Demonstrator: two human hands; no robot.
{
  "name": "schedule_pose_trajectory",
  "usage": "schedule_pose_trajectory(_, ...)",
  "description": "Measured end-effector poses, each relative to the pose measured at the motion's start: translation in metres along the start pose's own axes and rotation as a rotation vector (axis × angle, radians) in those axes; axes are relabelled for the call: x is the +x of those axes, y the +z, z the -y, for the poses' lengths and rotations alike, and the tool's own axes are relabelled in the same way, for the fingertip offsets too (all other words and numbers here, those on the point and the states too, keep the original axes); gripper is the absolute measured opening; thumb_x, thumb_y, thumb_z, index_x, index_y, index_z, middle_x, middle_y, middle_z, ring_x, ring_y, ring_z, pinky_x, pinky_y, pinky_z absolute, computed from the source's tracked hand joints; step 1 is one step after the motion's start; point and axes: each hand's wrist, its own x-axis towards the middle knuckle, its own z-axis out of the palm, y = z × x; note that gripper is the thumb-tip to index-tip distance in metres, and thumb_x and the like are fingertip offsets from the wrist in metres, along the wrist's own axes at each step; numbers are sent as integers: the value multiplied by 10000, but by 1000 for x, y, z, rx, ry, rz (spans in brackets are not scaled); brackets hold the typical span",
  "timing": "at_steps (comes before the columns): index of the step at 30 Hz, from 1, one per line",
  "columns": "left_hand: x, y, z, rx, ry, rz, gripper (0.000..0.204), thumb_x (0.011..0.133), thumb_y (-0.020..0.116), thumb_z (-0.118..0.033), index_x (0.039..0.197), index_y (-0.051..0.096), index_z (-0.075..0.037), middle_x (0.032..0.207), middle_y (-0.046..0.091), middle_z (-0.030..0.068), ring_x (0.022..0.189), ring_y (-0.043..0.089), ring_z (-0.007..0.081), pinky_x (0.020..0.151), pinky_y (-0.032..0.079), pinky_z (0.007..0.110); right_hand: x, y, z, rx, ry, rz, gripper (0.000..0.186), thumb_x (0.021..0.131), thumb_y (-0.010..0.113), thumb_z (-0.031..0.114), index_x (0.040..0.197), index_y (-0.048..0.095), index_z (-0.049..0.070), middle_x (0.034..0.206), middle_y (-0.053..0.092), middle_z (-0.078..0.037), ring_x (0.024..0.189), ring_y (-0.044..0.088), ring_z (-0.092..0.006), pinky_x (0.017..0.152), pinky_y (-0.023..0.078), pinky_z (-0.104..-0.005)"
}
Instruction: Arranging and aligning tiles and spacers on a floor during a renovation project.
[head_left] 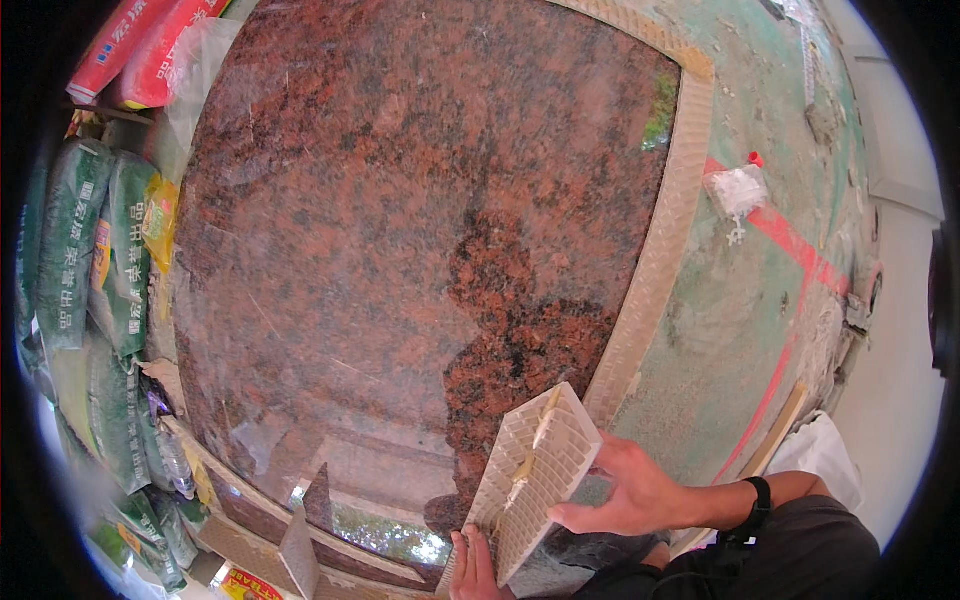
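A pale tile piece (560, 462) with a ribbed back stands tilted at the front of a large polished red-brown stone slab (400, 180). It shows two long ribbed faces at an angle, with a shiny yellowish bead of adhesive (527, 462) running along between them. My right hand (635, 490) grips its right edge, thumb on the near side and fingers behind. At its lower end, my left hand (474, 566) holds the near left edge with fingers close together; the rest of that hand is cut off by the picture's lower rim.
Ribbed beige strips (672, 200) border the slab's right side. Green bags (75, 235) and red bags (165, 50) are stacked at left. Another angled tile piece (270, 545) stands at lower left. On the green floor (740, 290) lie red lines and a white packet (738, 188).
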Motion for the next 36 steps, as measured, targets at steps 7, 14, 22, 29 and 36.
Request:
schedule_pose_trajectory(7, 0, 1, 2, 10, 16, -7, 794, 838, 562, 39, 1594, 328, 97, 1596, 401, 356, 1493, 360, 553, 1237, 345, 550, 0, 0, -3, -38, -24, -5, 525, 846, 867, 231, 1294, 685, 27, 1203, 649, -185, 1118, 699, -318, 961, 567, -397)
schedule_pose_trajectory(14, 1, 0, 0, -10, 22, -22, 795, 818, 571, 57, 1580, 350, 104, 1590, 411, 354, 1491, 373, 544, 1235, 351, 548, 1, -3, 2, -91, -49, 8, 535, 836, 872, 222, 1297, 685, 26, 1224, 647, -191, 1150, 686, -338, 985, 553, -410)
schedule_pose_trajectory(22, 3, -2, 1, 20, 48, -27, 808, 799, 601, 74, 1568, 359, 113, 1574, 431, 357, 1481, 388, 547, 1223, 367, 549, 0, 1, 0, 10, -3, -11, 515, 839, 870, 230, 1280, 701, 23, 1257, 643, -197, 1154, 687, -334, 996, 554, -409)
schedule_pose_trajectory(29, 1, -3, -1, 25, 29, -18, 820, 805, 606, 74, 1578, 336, 119, 1579, 423, 362, 1468, 394, 563, 1212, 376, 555, 0, 1, -2, -13, -1, -6, 499, 845, 868, 230, 1260, 705, 7, 1235, 657, -185, 1134, 699, -298, 964, 577, -391)
schedule_pose_trajectory(36, 6, 0, -3, 33, 50, -119, 712, 818, 657, 58, 1502, 464, 91, 1470, 534, 339, 1356, 501, 567, 1119, 455, 563, -4, 1, 2, 88, 61, -4, 623, 868, 865, 182, 1385, 591, -34, 1224, 709, -140, 1138, 692, -182, 972, 577, -356)
